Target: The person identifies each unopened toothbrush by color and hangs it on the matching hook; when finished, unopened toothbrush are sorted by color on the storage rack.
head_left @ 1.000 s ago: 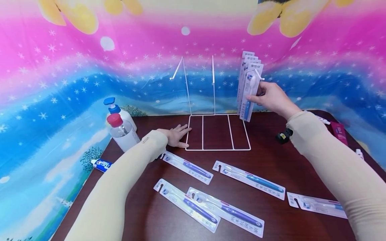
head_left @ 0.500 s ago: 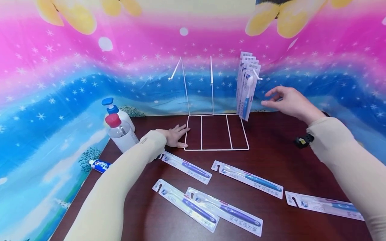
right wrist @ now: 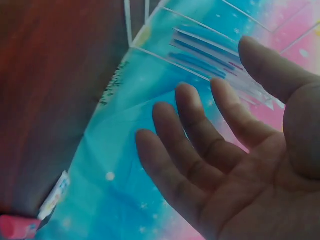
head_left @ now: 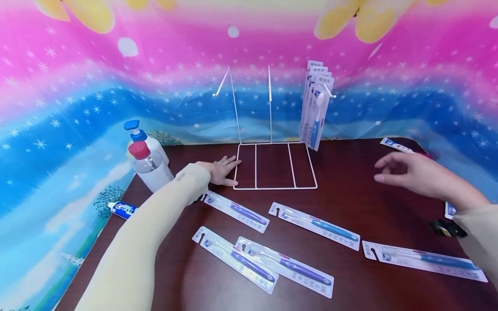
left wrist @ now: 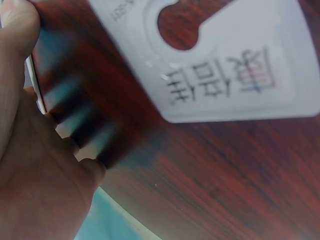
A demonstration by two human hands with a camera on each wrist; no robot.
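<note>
A white wire rack (head_left: pixel 275 188) stands at the back of the table, its left and middle hooks bare. Several packaged toothbrushes (head_left: pixel 320 113) hang in a row from its right hook. My left hand (head_left: pixel 221 170) lies flat with fingers spread, touching the left side of the rack's base. Away from the rack, my right hand (head_left: pixel 412 175) hovers over the right of the table, fingers loosely bent and holding nothing; the right wrist view shows its bare palm (right wrist: pixel 240 170). A blue packaged toothbrush (head_left: pixel 315 226) lies in front of the rack, another blue packaged toothbrush (head_left: pixel 424 261) further right.
Purple packaged toothbrushes lie front left: one purple toothbrush pack (head_left: pixel 237 211) near my left wrist, two overlapping, the upper pack (head_left: pixel 285 267) included. Two pump bottles (head_left: pixel 149 166) and a Crest toothpaste tube (head_left: pixel 122 210) stand or lie left. Another toothpaste tube (head_left: pixel 396 145) lies back right.
My right hand has let go of the front hanging toothbrush pack and moved right and down towards the table's right side. My left hand stays against the rack base.
</note>
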